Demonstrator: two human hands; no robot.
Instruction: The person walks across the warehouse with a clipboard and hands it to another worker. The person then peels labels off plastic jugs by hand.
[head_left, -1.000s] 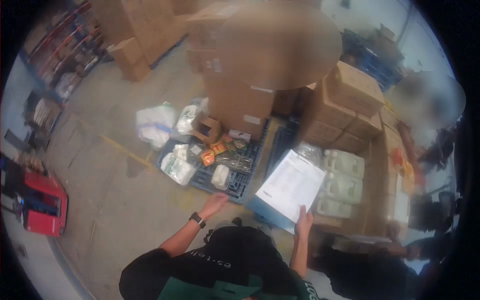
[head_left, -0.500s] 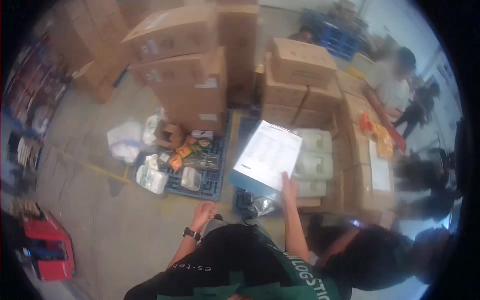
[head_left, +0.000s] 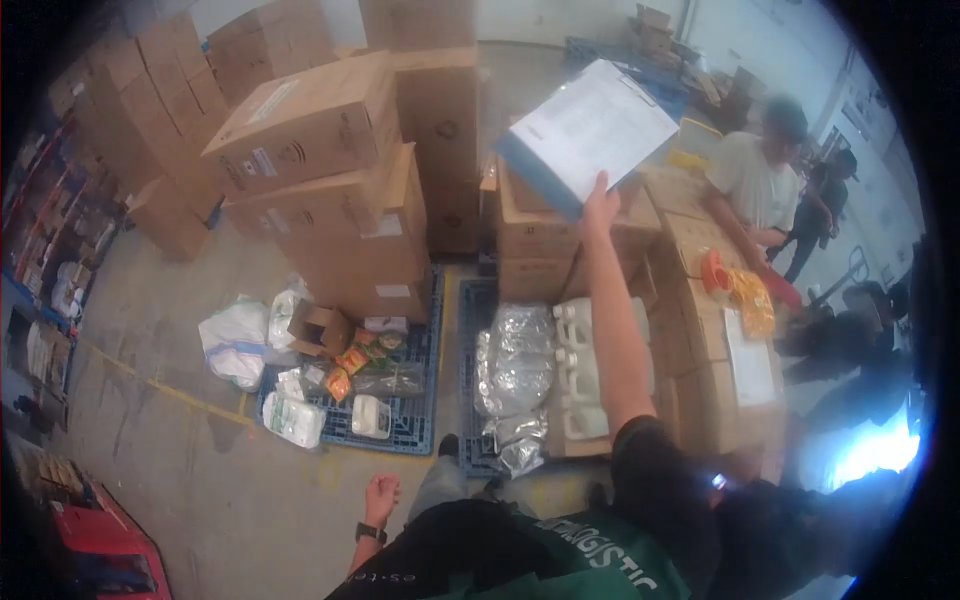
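Observation:
My right hand (head_left: 600, 207) grips the lower edge of a blue clipboard (head_left: 592, 130) with printed white sheets on it. The arm is stretched forward, and the clipboard is in front of the cardboard boxes (head_left: 545, 235), covering part of them; whether it touches them I cannot tell. My left hand (head_left: 381, 498) hangs low beside my leg, its fingers curled in with nothing visible in them. Below my right forearm are white plastic jugs (head_left: 583, 385) and silvery plastic-wrapped packs (head_left: 520, 362) on a blue pallet (head_left: 470, 430).
On the left pallet (head_left: 435, 380) are tall boxes (head_left: 345, 250), an opened small box (head_left: 320, 330), orange packets (head_left: 340, 383) and a white tub (head_left: 371, 417). A person (head_left: 765, 180) stands beyond boxes with an orange bag (head_left: 752, 300) and a paper sheet (head_left: 749, 355). Red equipment (head_left: 105, 540) stands lower left.
My right hand has raised the clipboard forward and up, uncovering the silvery packs. My left hand has shifted down and slightly left in view. The camera view has tilted upward.

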